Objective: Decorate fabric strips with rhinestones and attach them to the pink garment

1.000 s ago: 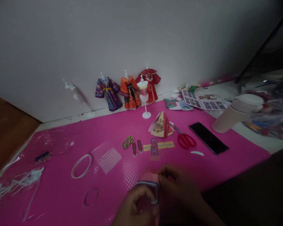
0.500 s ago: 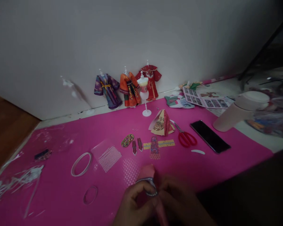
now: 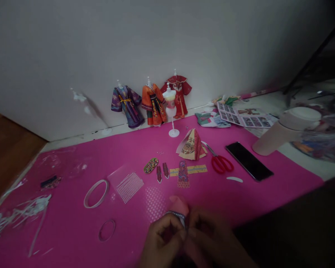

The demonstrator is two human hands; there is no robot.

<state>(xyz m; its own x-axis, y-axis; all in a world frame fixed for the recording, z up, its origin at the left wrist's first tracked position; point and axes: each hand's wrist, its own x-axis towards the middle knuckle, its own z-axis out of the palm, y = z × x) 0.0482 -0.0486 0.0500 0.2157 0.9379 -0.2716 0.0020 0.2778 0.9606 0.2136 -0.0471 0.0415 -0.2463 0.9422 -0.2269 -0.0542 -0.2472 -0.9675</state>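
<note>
Between my hands is a small pink doll garment (image 3: pixel 179 206) with a dark, white-dotted trim. My left hand (image 3: pixel 163 238) pinches it from the left, thumb and forefinger pressed together at the trim. From the right my right hand (image 3: pixel 209 234) meets it, fingertips closed on the same spot; that hand is dim and partly blurred. The fingers hide much of the cloth. Just beyond lie a patterned fabric piece (image 3: pixel 183 174) across a yellow strip (image 3: pixel 197 169), two small pointed pieces (image 3: pixel 165 170) and a sheet of stick-on pearls (image 3: pixel 130 187).
Red-handled scissors (image 3: pixel 222 164), a phone (image 3: pixel 249 160) and a pale bottle (image 3: pixel 287 130) stand or lie to the right. A folded skirt (image 3: pixel 191 146) sits before a white mannequin (image 3: pixel 171 106). Dressed doll forms lean on the wall. Tape rolls (image 3: pixel 96 194) lie left.
Both hands have shifted slightly to the right, still pinching the garment. Its pink upper part has turned rightward, and less of the dotted trim shows now.
</note>
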